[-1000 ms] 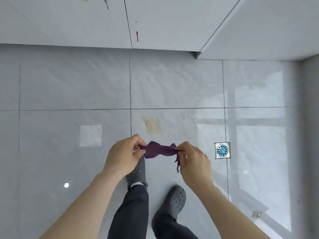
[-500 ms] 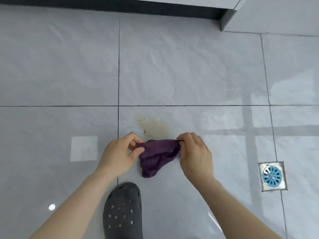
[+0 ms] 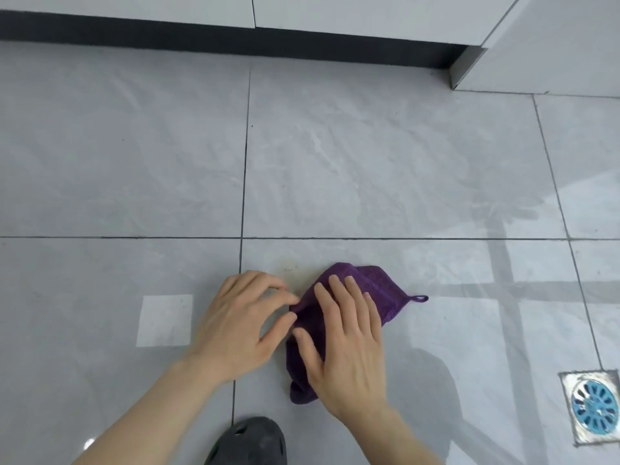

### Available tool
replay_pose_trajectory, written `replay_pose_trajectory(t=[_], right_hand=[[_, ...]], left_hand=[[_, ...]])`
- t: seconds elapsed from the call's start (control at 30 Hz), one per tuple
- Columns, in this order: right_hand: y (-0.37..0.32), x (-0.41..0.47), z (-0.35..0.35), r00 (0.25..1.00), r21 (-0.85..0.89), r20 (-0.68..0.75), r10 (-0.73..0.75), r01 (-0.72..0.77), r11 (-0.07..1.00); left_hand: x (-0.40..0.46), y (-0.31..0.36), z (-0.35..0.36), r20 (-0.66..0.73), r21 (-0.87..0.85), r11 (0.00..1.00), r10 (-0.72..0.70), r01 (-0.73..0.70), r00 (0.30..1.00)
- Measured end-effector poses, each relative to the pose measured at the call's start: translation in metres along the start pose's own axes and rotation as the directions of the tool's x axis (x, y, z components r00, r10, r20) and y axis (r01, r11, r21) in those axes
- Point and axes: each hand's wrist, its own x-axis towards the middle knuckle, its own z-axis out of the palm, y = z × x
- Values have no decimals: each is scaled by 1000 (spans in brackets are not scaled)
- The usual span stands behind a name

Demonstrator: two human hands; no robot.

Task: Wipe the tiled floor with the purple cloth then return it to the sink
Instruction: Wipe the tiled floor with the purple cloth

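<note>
The purple cloth (image 3: 379,290) lies folded on the grey tiled floor (image 3: 369,162), its small hanging loop pointing right. My right hand (image 3: 349,344) presses flat on top of it, fingers spread, covering most of its middle. My left hand (image 3: 241,323) hovers just left of the cloth with fingers loosely curled, its fingertips touching the cloth's left edge. A faint brownish stain (image 3: 288,265) shows on the tile at the cloth's upper left edge; the rest is hidden under the cloth. No sink is in view.
A square floor drain (image 3: 595,411) with a blue grate sits at the lower right. My dark grey clog (image 3: 251,441) stands at the bottom edge. White cabinets with a dark kickboard (image 3: 235,38) line the far side, and a cabinet corner (image 3: 536,62) juts out at the upper right.
The view has dropped much closer to the floor. The cloth, held stretched between both hands in the air, now lies on the tile over the stain. My right hand has flattened on it and my left has let go.
</note>
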Motion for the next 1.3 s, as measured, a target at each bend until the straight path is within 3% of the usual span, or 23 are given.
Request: replay_pose_trajectory(t=[0.07,0.17,0.33,0.53,0.7,0.9,1.0,1.17,1.23,1.3], right_hand=[[1,-5,13,996,-63,81,41,-36,997],[9,-1,27,991,-122,120,57,-42,992],[35,28,33,996,-227,65,62,-46,973],[57,108,23,987,-287,-14,159,-157,945],[64,165,21,987,-267,-48,156,-164,950],[55,186,18,980,-166,-47,193,-198,966],[51,188,9,977,15,-3,214,-214,977],[6,174,15,984,308,173,33,-86,947],[-16,157,26,981,266,184,-68,17,964],[-24,137,37,971,99,160,-175,161,982]], left_hand=[[-2,-9,4,-80,44,998,-30,34,996],[5,-26,7,-190,115,968,-200,224,961],[26,-50,21,-162,248,881,-373,403,914],[25,-64,35,-180,318,855,-370,410,911],[27,-63,34,-187,325,853,-365,408,912],[27,-60,33,-193,313,854,-372,416,908],[27,-60,32,-197,301,860,-368,413,909],[28,-60,30,-206,287,868,-357,405,911],[27,-61,29,-211,264,875,-359,407,909],[26,-63,28,-220,233,886,-354,402,909]])
